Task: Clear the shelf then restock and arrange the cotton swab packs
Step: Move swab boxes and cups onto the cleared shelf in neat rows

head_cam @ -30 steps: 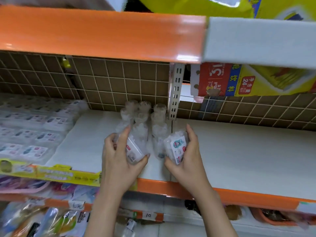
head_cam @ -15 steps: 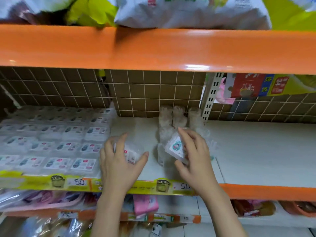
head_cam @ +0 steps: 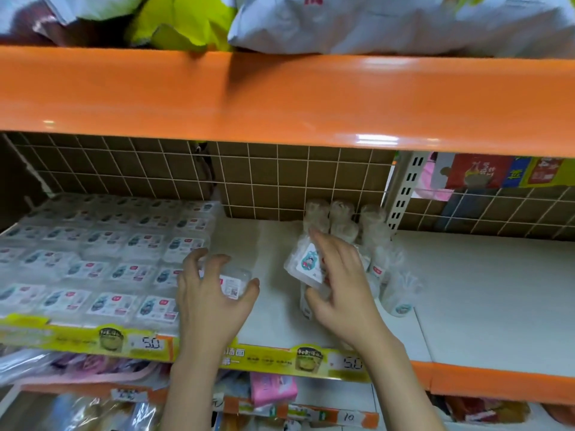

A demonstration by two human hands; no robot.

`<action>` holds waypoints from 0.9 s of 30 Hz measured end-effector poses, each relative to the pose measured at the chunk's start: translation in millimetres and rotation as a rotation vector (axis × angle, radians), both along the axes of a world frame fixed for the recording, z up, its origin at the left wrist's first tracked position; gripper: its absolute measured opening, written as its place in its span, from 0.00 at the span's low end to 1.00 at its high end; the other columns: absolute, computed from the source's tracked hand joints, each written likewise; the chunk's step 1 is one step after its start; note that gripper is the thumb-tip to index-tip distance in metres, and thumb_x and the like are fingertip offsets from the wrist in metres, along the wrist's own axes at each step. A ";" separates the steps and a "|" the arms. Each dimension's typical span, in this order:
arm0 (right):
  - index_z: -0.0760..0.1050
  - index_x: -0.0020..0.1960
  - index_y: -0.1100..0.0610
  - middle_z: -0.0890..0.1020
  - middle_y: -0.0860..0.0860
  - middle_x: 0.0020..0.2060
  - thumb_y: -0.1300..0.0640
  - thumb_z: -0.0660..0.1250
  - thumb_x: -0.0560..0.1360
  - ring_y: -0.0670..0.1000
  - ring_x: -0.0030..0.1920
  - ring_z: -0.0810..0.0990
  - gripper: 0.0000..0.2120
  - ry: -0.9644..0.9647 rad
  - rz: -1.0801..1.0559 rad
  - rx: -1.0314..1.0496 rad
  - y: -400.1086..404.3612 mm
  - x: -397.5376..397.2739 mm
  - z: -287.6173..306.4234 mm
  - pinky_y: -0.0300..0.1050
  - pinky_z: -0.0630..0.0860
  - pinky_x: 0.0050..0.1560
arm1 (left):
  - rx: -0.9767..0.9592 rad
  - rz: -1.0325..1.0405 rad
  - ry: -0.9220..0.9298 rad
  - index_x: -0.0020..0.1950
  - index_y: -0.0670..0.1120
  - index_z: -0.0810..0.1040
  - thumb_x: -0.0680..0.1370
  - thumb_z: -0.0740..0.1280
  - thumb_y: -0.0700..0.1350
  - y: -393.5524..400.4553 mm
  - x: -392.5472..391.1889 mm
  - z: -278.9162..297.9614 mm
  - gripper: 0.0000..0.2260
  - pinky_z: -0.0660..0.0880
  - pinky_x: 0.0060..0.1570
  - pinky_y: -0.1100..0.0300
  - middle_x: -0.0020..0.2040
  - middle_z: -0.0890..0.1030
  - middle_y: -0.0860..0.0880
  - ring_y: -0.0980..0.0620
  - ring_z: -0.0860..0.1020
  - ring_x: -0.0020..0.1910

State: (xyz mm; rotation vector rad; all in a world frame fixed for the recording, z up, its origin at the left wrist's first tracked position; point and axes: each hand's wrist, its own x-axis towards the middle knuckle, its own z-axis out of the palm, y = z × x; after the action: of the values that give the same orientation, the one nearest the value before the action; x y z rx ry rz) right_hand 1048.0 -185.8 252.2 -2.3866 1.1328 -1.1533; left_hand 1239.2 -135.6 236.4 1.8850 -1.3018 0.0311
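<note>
— Hands first: what is each one doing?

— Left hand (head_cam: pixel 214 293) has its fingers curled over a small clear plastic box with a white label (head_cam: pixel 234 282), gripping it low over the white shelf board (head_cam: pixel 485 303). Right hand (head_cam: pixel 340 275) pinches a tilted clear plastic pack with a cartoon sticker (head_cam: pixel 306 264), thumb below and fingers over its top edge.

— And the cotton swab stock itself?

— Rows of flat clear packs with white labels (head_cam: pixel 102 259) lie to the left, covering that part of the shelf right up to the left hand. Behind and just right of the right hand stands a cluster of clear round swab tubs (head_cam: pixel 370 241), reaching back to the brown wire grid (head_cam: pixel 280 178); the front ones are blurred.

— What else is around?

— A yellow price strip (head_cam: pixel 149 342) runs along the front edge, marked 5.0. Above is an orange shelf edge (head_cam: pixel 280 98) carrying white and yellow-green bags (head_cam: pixel 373 23). A slotted white upright (head_cam: pixel 404 188) stands at the back, to the right of the tubs.
</note>
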 end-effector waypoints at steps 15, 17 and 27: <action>0.57 0.72 0.47 0.69 0.53 0.63 0.55 0.61 0.62 0.54 0.63 0.68 0.39 -0.016 0.020 0.032 -7.7 141.3 -9.5 0.49 0.66 0.63 | -0.123 0.035 -0.102 0.51 0.41 0.79 0.66 0.65 0.63 -16.5 141.7 -14.9 0.28 0.75 0.49 0.43 0.53 0.74 0.36 0.34 0.75 0.51; 0.57 0.72 0.47 0.71 0.54 0.62 0.53 0.59 0.62 0.54 0.62 0.68 0.37 0.013 0.006 0.037 -2.0 174.2 -12.3 0.49 0.67 0.62 | -0.150 0.059 -0.127 0.50 0.40 0.80 0.66 0.65 0.63 -12.4 180.0 -16.4 0.27 0.75 0.49 0.42 0.52 0.74 0.35 0.34 0.75 0.50; 0.56 0.73 0.46 0.71 0.51 0.60 0.52 0.60 0.63 0.52 0.60 0.68 0.38 0.081 -0.115 -0.002 23.6 257.5 -27.9 0.39 0.63 0.60 | 0.011 0.113 -0.103 0.52 0.41 0.80 0.66 0.60 0.66 -13.6 272.7 -16.6 0.31 0.69 0.55 0.41 0.55 0.74 0.36 0.33 0.70 0.56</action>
State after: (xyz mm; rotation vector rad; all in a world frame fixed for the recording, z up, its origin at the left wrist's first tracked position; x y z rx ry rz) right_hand 1305.5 -162.1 224.4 -2.4173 1.3115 -1.1017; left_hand 1511.9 -149.2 219.8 1.9876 -1.2641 0.1819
